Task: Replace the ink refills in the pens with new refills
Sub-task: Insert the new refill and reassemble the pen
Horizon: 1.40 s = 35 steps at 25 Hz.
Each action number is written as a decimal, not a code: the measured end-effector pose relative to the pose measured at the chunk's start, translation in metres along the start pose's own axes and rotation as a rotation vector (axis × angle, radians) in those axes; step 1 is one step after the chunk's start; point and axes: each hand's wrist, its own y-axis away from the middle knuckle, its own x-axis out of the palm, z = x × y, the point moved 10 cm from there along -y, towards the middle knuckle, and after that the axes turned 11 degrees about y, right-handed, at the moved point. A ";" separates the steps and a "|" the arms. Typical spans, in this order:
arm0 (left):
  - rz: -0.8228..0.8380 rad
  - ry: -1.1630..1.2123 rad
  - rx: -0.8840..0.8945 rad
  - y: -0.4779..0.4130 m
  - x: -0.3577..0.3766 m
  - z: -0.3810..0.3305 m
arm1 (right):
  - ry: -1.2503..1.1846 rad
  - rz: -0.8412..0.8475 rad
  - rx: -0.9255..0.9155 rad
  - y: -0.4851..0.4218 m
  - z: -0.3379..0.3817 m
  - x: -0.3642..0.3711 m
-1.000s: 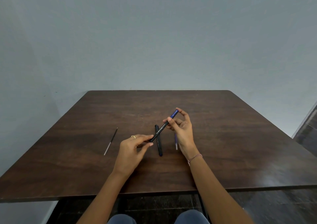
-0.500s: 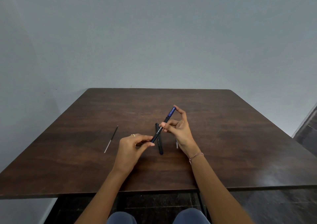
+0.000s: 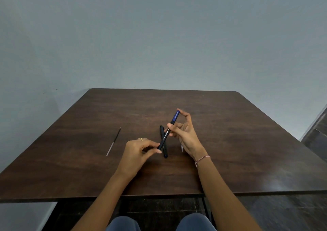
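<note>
A black pen with a blue cap end (image 3: 168, 130) is held slanted above the table between both hands. My right hand (image 3: 184, 133) grips its upper part near the blue end. My left hand (image 3: 139, 151) pinches its lower tip. A second black pen (image 3: 163, 143) lies on the table beneath the held one, pointing toward me. A thin refill (image 3: 113, 141) lies on the table to the left. Another refill (image 3: 182, 148) lies mostly hidden under my right hand.
The dark brown wooden table (image 3: 230, 142) has its near edge just in front of my knees. A grey wall rises behind its far edge. A dark floor strip shows at the far right.
Both hands have stayed on the pen. The right hand has shifted slightly, and the pen's blue end has tilted a little more upright.
</note>
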 end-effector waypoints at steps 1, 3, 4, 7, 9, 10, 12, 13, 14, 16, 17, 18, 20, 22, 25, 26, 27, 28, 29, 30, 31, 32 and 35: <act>-0.007 -0.002 0.000 0.000 -0.001 0.000 | 0.005 -0.012 -0.003 0.000 0.000 0.000; -0.014 -0.002 -0.006 0.000 -0.001 0.001 | -0.009 -0.039 -0.014 0.001 0.000 -0.002; -0.020 0.011 -0.010 0.000 -0.002 0.001 | -0.024 -0.071 -0.023 0.002 0.002 -0.005; -0.087 0.061 -0.014 0.000 -0.010 0.001 | 0.006 -0.224 -0.043 0.007 0.005 -0.019; -0.129 0.035 -0.017 0.000 -0.012 0.000 | 0.053 -0.317 -0.045 0.011 0.005 -0.029; -0.137 -0.004 -0.019 -0.001 -0.009 -0.004 | 0.061 -0.352 -0.032 0.013 0.004 -0.035; -0.132 -0.120 -0.007 -0.006 0.006 -0.015 | 0.081 -0.385 0.012 0.017 0.002 -0.049; -0.125 -0.186 0.005 -0.010 0.017 -0.022 | 0.100 -0.392 0.033 0.019 0.000 -0.059; -0.118 -0.240 0.013 -0.015 0.030 -0.029 | 0.123 -0.399 0.053 0.021 -0.002 -0.072; -0.095 -0.294 -0.010 -0.027 0.060 -0.039 | 0.172 -0.416 0.081 0.026 -0.004 -0.106; -0.077 -0.305 -0.039 -0.033 0.076 -0.041 | 0.196 -0.414 0.091 0.028 -0.005 -0.123; -0.054 -0.314 -0.065 -0.037 0.094 -0.043 | 0.218 -0.401 0.099 0.029 -0.006 -0.139; 0.014 -0.331 -0.099 -0.043 0.132 -0.045 | 0.272 -0.343 0.109 0.030 -0.006 -0.165; 0.082 -0.293 -0.150 -0.045 0.169 -0.043 | 0.345 -0.304 0.124 0.031 -0.007 -0.185; 0.143 -0.233 -0.240 -0.052 0.208 -0.033 | 0.403 -0.349 0.116 0.031 -0.006 -0.212; 0.164 -0.228 -0.263 -0.054 0.218 -0.030 | 0.441 -0.378 0.112 0.030 -0.005 -0.221; 0.187 -0.227 -0.284 -0.056 0.226 -0.026 | 0.494 -0.406 0.114 0.029 -0.005 -0.228; 0.208 -0.227 -0.301 -0.057 0.233 -0.022 | 0.565 -0.429 0.119 0.026 -0.006 -0.235; 0.225 -0.227 -0.315 -0.058 0.238 -0.019 | 0.652 -0.439 0.125 0.022 -0.008 -0.240; 0.238 -0.226 -0.324 -0.058 0.242 -0.016 | 0.737 -0.432 0.132 0.018 -0.010 -0.242; 0.252 -0.228 -0.331 -0.058 0.244 -0.014 | 0.804 -0.415 0.143 0.013 -0.012 -0.241; 0.267 -0.232 -0.336 -0.059 0.247 -0.011 | 0.852 -0.400 0.160 0.010 -0.016 -0.242; 0.279 -0.256 -0.335 -0.059 0.250 -0.007 | 0.950 -0.397 0.216 0.006 -0.024 -0.245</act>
